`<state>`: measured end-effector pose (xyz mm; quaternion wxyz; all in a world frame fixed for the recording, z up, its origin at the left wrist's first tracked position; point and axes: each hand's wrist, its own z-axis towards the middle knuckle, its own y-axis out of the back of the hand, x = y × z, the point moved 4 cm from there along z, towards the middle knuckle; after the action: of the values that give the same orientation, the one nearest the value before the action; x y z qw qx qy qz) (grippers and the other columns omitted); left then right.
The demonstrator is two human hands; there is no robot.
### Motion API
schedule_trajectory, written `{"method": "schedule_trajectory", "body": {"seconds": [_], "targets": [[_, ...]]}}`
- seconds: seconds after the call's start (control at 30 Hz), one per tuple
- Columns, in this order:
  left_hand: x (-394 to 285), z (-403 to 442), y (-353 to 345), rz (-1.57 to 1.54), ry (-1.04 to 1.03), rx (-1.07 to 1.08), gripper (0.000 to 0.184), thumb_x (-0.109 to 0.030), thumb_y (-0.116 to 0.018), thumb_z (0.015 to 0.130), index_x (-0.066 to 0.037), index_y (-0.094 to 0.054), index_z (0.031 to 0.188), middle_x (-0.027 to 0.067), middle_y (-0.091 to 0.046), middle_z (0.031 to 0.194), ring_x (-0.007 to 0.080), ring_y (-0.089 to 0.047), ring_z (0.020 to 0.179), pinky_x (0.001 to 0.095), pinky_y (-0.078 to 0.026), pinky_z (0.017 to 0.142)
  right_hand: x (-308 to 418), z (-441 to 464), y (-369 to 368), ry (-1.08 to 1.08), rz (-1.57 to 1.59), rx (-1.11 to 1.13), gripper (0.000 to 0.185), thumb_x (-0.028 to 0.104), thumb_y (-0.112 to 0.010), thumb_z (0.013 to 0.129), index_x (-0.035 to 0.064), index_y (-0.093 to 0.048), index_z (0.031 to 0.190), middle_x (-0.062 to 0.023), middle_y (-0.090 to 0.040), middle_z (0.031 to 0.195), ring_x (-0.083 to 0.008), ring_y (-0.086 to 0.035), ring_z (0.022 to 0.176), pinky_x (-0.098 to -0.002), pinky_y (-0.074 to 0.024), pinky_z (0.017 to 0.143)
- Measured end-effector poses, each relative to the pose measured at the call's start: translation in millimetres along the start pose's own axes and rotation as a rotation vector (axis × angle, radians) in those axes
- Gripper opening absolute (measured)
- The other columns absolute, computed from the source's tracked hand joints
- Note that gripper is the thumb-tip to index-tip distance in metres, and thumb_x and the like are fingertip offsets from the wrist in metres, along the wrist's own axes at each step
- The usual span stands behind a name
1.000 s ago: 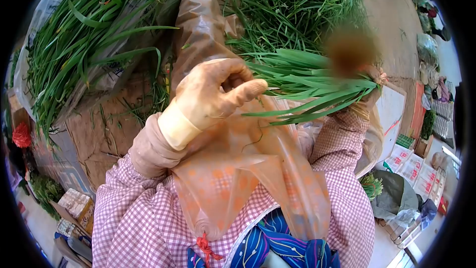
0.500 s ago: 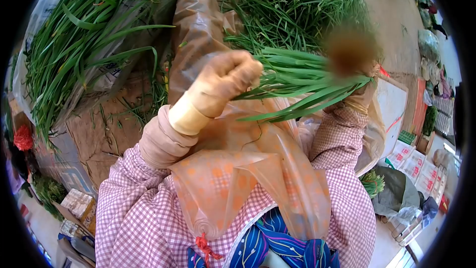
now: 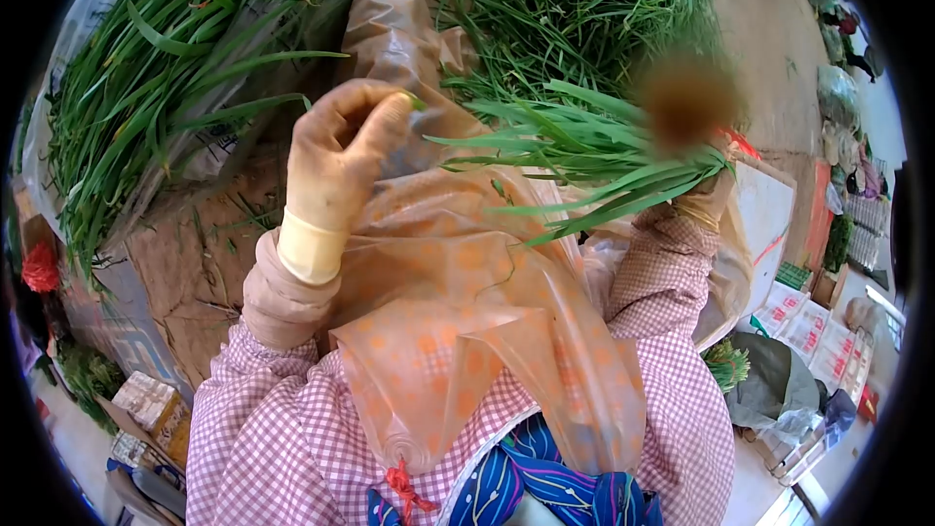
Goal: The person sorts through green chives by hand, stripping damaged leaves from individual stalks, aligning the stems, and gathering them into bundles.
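Observation:
My left hand [image 3: 343, 141], in a stained pale glove, is raised over the plastic-covered leg. Its thumb and forefinger are pinched on a small green leaf piece [image 3: 417, 103]. At the right, my right hand [image 3: 703, 197] is closed round the base of a bunch of long green leaves [image 3: 584, 151], whose tips fan out leftward over the lap. A blurred brown spot hides part of that hand and the bunch. The translucent apron [image 3: 438, 224] with orange dots lies across the lap below both hands.
A large heap of green leaves [image 3: 575, 10] lies ahead. Leaves in clear plastic [image 3: 127, 107] rest at the left on cardboard [image 3: 190, 273]. A white board [image 3: 765, 209] stands beside my right hand, with boxes [image 3: 804, 326] further right.
My left hand has moved left, away from the leaf tips, and now pinches a small green piece. My right hand stays nearly in place with the bunch.

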<state>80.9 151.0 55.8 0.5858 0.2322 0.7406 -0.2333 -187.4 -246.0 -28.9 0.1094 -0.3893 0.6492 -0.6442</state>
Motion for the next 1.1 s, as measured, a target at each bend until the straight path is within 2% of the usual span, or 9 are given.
{"method": "schedule_trajectory", "body": {"seconds": [0.2,0.27,0.33,0.53,0.63,0.73,0.8,0.93,1.1], "targets": [[-13.1,-21.0,-46.2,0.202,0.110,0.473,0.020,-0.016,-0.071,0.081,0.001,-0.065,0.089,-0.0001,-0.058,0.068,0.0050,-0.050,0.058,0.0201,-0.041,0.053,-1.3,7.1,2.2,-0.010,-0.052,-0.003,0.025,0.021,-0.054,0.093,0.0141,-0.047,0.071,0.0073,-0.043,0.061,-0.0074,-0.046,0.061,-0.0240,-0.0409,0.061],[-11.9,-18.2,-56.3,0.319,0.028,0.460,0.027,-0.022,-0.073,0.077,0.001,-0.064,0.088,0.0031,-0.057,0.064,0.0112,-0.053,0.056,0.0255,-0.042,0.052,-0.9,9.2,4.3,-0.017,-0.070,-0.004,0.026,0.022,-0.054,0.093,0.0147,-0.047,0.070,0.0076,-0.043,0.061,-0.0073,-0.046,0.061,-0.0240,-0.0408,0.061],[-4.1,-14.8,-66.9,0.495,-0.094,0.476,0.031,-0.024,-0.077,0.076,0.000,-0.064,0.090,-0.0012,-0.053,0.062,0.0035,-0.046,0.055,0.0210,-0.038,0.050,-1.2,7.3,7.5,-0.024,-0.084,-0.006,0.026,0.023,-0.054,0.093,0.0153,-0.047,0.069,0.0080,-0.043,0.061,-0.0071,-0.046,0.062,-0.0240,-0.0407,0.061],[-1.8,-6.7,-87.7,0.564,-0.260,0.420,0.028,-0.025,-0.073,0.077,-0.002,-0.064,0.090,0.0134,-0.059,0.069,0.0213,-0.058,0.061,0.0324,-0.045,0.056,-4.0,-20.0,26.8,-0.066,-0.125,-0.011,0.029,0.024,-0.054,0.093,0.0172,-0.046,0.066,0.0092,-0.042,0.060,-0.0067,-0.046,0.062,-0.0240,-0.0405,0.061],[13.0,-0.5,-90.4,0.383,-0.181,0.382,0.024,-0.022,-0.068,0.082,0.001,-0.063,0.085,0.0092,-0.061,0.070,0.0165,-0.060,0.065,0.0294,-0.047,0.060,-4.3,-28.3,36.1,-0.040,-0.109,-0.058,0.028,0.024,-0.054,0.094,0.0166,-0.047,0.068,0.0086,-0.043,0.062,-0.0072,-0.046,0.063,-0.0243,-0.0406,0.062],[18.3,0.3,-92.9,-0.195,0.071,0.567,0.021,-0.021,-0.063,0.087,0.000,-0.061,0.085,0.0037,-0.060,0.072,0.0123,-0.058,0.066,0.0258,-0.046,0.060,-2.9,-29.6,40.2,-0.032,-0.107,-0.075,0.027,0.025,-0.054,0.094,0.0161,-0.047,0.069,0.0080,-0.043,0.063,-0.0077,-0.046,0.064,-0.0245,-0.0408,0.063],[15.0,-3.3,-88.7,-0.459,0.361,0.445,0.018,-0.020,-0.060,0.090,-0.002,-0.060,0.089,-0.0005,-0.058,0.072,0.0074,-0.051,0.063,0.0209,-0.040,0.053,-4.5,-28.7,41.4,-0.029,-0.102,-0.080,0.027,0.025,-0.053,0.094,0.0157,-0.047,0.070,0.0076,-0.044,0.064,-0.0080,-0.046,0.064,-0.0247,-0.0409,0.063],[5.6,7.8,-51.0,-0.689,0.198,0.428,0.017,-0.021,-0.060,0.091,-0.007,-0.058,0.081,-0.0008,-0.056,0.069,0.0046,-0.043,0.053,0.0187,-0.035,0.049,-4.3,-7.0,39.4,-0.023,-0.108,-0.069,0.025,0.025,-0.053,0.094,0.0150,-0.048,0.071,0.0067,-0.045,0.066,-0.0086,-0.046,0.065,-0.0250,-0.0412,0.064],[-10.7,21.6,8.6,-0.128,-0.047,-0.019,0.013,-0.016,-0.061,0.090,-0.003,-0.064,0.092,-0.0004,-0.058,0.072,0.0035,-0.049,0.064,0.0167,-0.037,0.055,-5.0,21.6,32.2,-0.020,-0.106,-0.056,0.024,0.025,-0.053,0.094,0.0140,-0.049,0.073,0.0057,-0.045,0.068,-0.0094,-0.047,0.066,-0.0254,-0.0414,0.066]]}}
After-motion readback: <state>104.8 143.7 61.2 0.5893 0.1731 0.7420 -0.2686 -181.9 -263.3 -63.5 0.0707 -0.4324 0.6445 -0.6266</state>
